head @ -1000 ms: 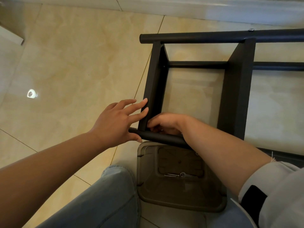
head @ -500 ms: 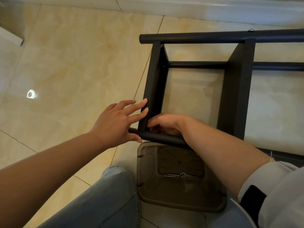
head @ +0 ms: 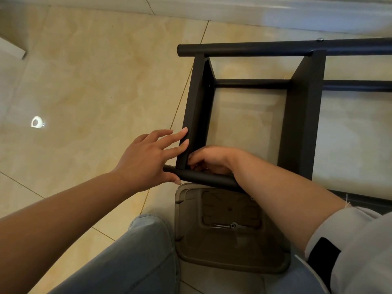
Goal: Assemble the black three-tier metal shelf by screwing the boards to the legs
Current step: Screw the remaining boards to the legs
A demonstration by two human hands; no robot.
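On the tiled floor, a tub holds screws; left hand grip spread, right hand unclear.

Floor: shiny tan tiles with thin lines between them.
Far edge: a pale strip ran along the top of the floor.
Shelf: the black metal shelf lay on its side on the tiles.
Box: a see-through brown plastic box sat on the floor, just under the near leg.
Small thing: a little white round part lay far to the left, alone.
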